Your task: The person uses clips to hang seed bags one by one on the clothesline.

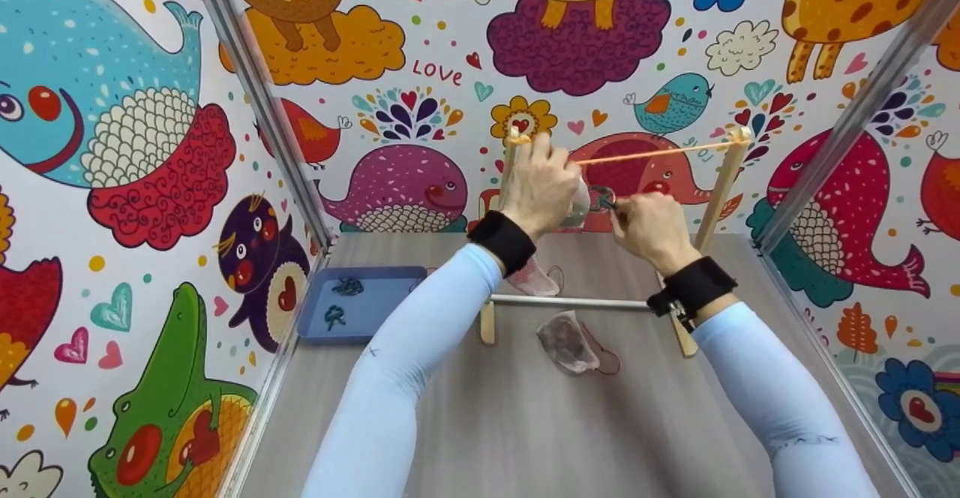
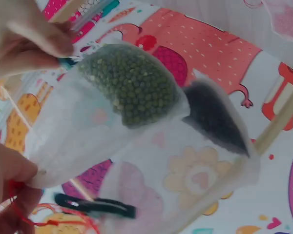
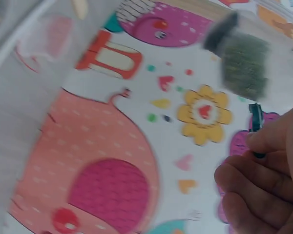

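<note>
My left hand (image 1: 540, 187) is up at the cord (image 1: 652, 154) near the left post. It pinches the top of a white mesh pouch of green beans (image 2: 132, 85), with a red drawstring (image 2: 53, 223) by the fingers. Close to the pouch's right side, my right hand (image 1: 654, 229) pinches a dark green clip (image 3: 256, 117) between thumb and fingers. Behind hangs a second pouch with dark contents (image 2: 215, 117). Another dark green clip (image 2: 95, 205) sits at the cord near that pouch's top.
A wooden frame with two posts (image 1: 724, 190) and a low white bar (image 1: 570, 301) stands on the table. A blue tray (image 1: 375, 331) with dark green clips is at left. A dark-filled pouch (image 1: 566, 340) lies in front of the bar, a pink one (image 1: 534, 280) behind it.
</note>
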Demonstrator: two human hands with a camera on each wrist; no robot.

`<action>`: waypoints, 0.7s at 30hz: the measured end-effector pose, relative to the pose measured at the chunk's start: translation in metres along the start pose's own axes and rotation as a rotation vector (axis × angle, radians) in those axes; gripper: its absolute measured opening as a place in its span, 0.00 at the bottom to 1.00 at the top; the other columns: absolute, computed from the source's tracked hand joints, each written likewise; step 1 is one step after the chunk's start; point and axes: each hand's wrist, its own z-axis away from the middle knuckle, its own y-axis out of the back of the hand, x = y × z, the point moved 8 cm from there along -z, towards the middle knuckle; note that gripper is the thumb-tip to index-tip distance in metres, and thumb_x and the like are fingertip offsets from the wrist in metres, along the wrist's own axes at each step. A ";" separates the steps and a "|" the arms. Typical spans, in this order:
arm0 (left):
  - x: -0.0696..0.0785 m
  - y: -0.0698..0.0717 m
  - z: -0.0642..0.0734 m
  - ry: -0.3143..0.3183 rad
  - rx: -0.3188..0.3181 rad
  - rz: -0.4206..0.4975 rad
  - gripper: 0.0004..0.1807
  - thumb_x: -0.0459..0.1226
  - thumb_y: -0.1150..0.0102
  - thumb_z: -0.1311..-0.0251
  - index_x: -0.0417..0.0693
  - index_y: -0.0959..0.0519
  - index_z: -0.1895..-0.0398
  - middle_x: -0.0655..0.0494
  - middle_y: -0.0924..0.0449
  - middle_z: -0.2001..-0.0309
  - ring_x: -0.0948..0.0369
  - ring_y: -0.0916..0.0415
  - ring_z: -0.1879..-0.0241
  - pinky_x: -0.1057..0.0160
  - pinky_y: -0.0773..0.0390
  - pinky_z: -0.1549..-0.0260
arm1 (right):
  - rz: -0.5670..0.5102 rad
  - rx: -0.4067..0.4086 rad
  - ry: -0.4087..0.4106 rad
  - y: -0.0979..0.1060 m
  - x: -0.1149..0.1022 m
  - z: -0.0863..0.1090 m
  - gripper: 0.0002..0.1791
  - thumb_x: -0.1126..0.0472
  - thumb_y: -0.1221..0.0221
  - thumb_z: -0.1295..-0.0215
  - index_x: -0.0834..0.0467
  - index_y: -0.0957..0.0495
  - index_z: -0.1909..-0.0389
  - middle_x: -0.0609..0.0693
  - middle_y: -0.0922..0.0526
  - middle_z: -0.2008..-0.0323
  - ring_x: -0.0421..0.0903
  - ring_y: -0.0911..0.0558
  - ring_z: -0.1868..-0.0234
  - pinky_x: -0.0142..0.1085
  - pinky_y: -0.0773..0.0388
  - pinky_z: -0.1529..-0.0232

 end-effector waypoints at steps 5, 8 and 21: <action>-0.013 -0.017 -0.007 0.080 -0.053 0.000 0.12 0.44 0.37 0.22 0.55 0.05 0.52 0.55 0.10 0.56 0.51 0.22 0.42 0.48 0.24 0.32 | 0.079 0.024 0.071 0.026 -0.014 -0.016 0.16 0.63 0.31 0.32 0.61 0.20 0.80 0.58 0.21 0.84 0.61 0.21 0.82 0.58 0.18 0.78; -0.017 -0.021 -0.007 0.122 -0.050 0.020 0.11 0.45 0.33 0.25 0.57 0.05 0.50 0.55 0.11 0.53 0.50 0.21 0.41 0.43 0.25 0.25 | 0.105 0.026 0.122 0.037 -0.022 -0.024 0.14 0.63 0.31 0.33 0.63 0.19 0.78 0.59 0.21 0.83 0.62 0.21 0.81 0.57 0.18 0.78; -0.027 -0.020 -0.009 0.167 0.002 0.081 0.11 0.41 0.35 0.26 0.55 0.04 0.54 0.53 0.11 0.54 0.51 0.18 0.45 0.47 0.21 0.28 | -0.003 -0.380 0.017 0.047 -0.010 -0.092 0.08 0.64 0.31 0.32 0.63 0.04 0.62 0.59 0.06 0.71 0.53 0.17 0.73 0.36 0.27 0.76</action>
